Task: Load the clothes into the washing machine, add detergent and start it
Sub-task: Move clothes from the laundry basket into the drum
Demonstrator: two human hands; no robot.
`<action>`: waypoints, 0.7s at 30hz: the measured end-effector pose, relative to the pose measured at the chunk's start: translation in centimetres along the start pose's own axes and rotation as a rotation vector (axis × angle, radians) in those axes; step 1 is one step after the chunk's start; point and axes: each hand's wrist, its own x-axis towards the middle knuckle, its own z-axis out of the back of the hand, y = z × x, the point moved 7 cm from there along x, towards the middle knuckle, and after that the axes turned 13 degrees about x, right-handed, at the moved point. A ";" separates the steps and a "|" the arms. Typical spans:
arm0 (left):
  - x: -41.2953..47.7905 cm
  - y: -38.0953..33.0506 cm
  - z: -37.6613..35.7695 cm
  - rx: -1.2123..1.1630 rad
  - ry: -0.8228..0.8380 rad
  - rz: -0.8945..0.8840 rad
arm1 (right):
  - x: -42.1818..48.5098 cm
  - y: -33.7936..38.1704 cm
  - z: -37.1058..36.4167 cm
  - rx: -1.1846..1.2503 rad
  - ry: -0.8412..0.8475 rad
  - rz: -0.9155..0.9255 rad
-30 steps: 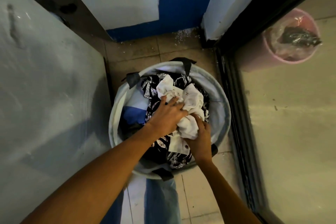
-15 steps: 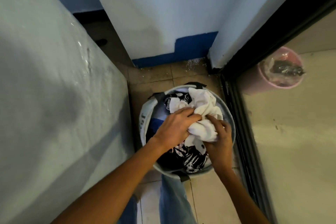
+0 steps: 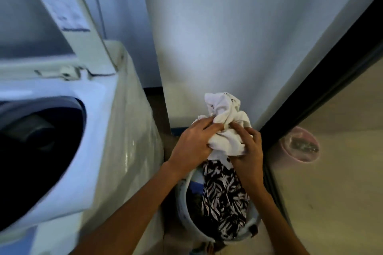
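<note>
- Clothes are bunched up between both hands: a white cloth (image 3: 226, 130) on top and a black-and-white patterned cloth (image 3: 223, 198) under it.
- The left hand (image 3: 191, 144) grips the white cloth from the left side. Its fingers are curled and dig into the folds.
- The right hand (image 3: 249, 151) grips the same cloth from the right side. Its fingers are curled round the cloth too, close to the left fingers.
- The top of the white cloth sticks up above the fingers.
- The patterned cloth hangs down from below the fingers. Its lower end lies inside the laundry basket (image 3: 185, 198).
- The basket is right under the hands.
- The washing machine (image 3: 124, 130) stands to the left of the fingers, just beside the basket.
- Its dark round opening (image 3: 37, 151) is well to the left of the fingers.
- Its lid (image 3: 62, 16) stands up, above the fingers and to their left.
- A white wall (image 3: 207, 27) is behind the fingers.
- A pink bin (image 3: 299, 145) is to the right of the fingers, behind glass. It looks blurry.
</note>
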 end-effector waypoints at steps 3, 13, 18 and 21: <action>1.4 0.0 5.8 0.037 -0.073 -0.076 | 1.6 5.1 -1.5 0.009 0.025 0.106; -0.2 7.0 24.5 0.075 -0.182 -0.115 | 3.7 20.3 -12.6 0.120 0.194 0.274; -5.5 14.6 31.3 -0.119 -0.242 0.113 | 3.1 23.6 -20.8 0.309 0.332 0.267; -9.3 19.4 33.5 -0.257 -0.188 0.329 | 1.9 24.0 -26.4 0.319 0.424 0.207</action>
